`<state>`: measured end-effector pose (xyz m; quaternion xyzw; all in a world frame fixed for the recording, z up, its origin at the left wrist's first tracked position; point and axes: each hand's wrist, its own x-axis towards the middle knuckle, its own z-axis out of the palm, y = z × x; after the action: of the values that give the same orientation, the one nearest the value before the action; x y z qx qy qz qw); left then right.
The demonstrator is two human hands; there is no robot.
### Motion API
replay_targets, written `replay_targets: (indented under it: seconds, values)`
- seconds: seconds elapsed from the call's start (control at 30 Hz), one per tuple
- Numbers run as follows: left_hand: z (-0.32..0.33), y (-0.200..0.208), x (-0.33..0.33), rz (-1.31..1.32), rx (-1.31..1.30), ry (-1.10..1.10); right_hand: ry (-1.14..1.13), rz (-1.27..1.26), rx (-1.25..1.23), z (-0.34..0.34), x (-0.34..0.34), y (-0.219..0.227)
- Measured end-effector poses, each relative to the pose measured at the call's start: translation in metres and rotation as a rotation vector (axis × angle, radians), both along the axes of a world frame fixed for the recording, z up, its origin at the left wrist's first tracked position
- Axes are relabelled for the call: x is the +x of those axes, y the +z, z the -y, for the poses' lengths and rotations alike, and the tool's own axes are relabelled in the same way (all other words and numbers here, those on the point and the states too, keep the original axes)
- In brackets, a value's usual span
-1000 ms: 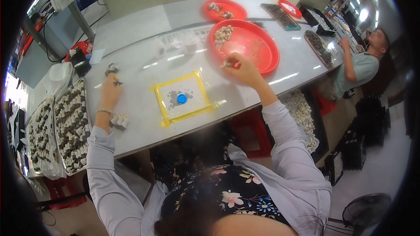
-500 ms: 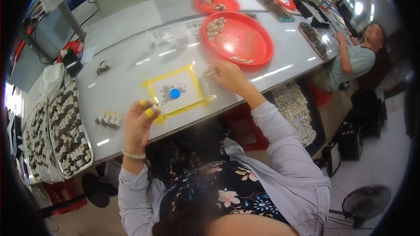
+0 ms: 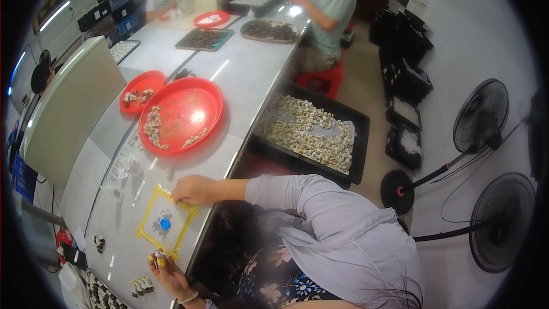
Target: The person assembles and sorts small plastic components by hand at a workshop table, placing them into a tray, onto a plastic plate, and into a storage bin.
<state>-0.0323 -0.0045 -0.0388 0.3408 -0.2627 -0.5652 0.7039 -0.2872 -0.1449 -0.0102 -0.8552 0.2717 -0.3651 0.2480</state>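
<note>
My left hand (image 3: 166,272), with yellow wraps on its fingertips, pinches a small white-and-dark piece (image 3: 159,253) near the left side of a yellow-taped square (image 3: 150,209) on the table. Inside that square, a round blue cap-like thing (image 3: 165,224) lies among grey smudges. My right hand (image 3: 197,190) hangs over the square's right corner, fingers bent down and closed together. Whatever they hold, if anything, is hidden. Just beyond this hand a small pale piece (image 3: 170,170) rests on the tabletop. Several white-and-dark pieces (image 3: 141,286) stand in a cluster left of the square.
A large red tray (image 3: 213,109) holding small pale pieces sits farther off, beside a smaller red tray (image 3: 127,103). A black crate (image 3: 359,143) of pale pieces is right of the table. Two fans (image 3: 483,115) stand at right. A co-worker (image 3: 334,11) sits at the far table edge.
The view has swung to the right, bringing the crate and fans in. My right hand has moved from near the large red tray to the taped square. My left hand still pinches its piece.
</note>
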Motion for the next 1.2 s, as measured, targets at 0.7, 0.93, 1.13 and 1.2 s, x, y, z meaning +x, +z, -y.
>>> replay_targets:
  seconds: [0.7,0.93,1.13,1.2]
  values:
    - [-0.008,0.021,-0.006,-0.154,0.034,0.051,-0.065,-0.04,0.243,-0.021,0.021,0.015]
    - [-0.008,0.017,-0.006,-0.176,0.05,0.044,-0.032,-0.139,-0.166,-0.021,0.025,0.013]
    - [-0.009,0.025,-0.01,-0.172,0.054,0.058,0.003,-0.18,-0.404,-0.023,0.024,0.012]
    - [-0.011,0.018,-0.006,-0.159,0.057,0.055,0.026,-0.179,-0.433,-0.025,0.024,0.012]
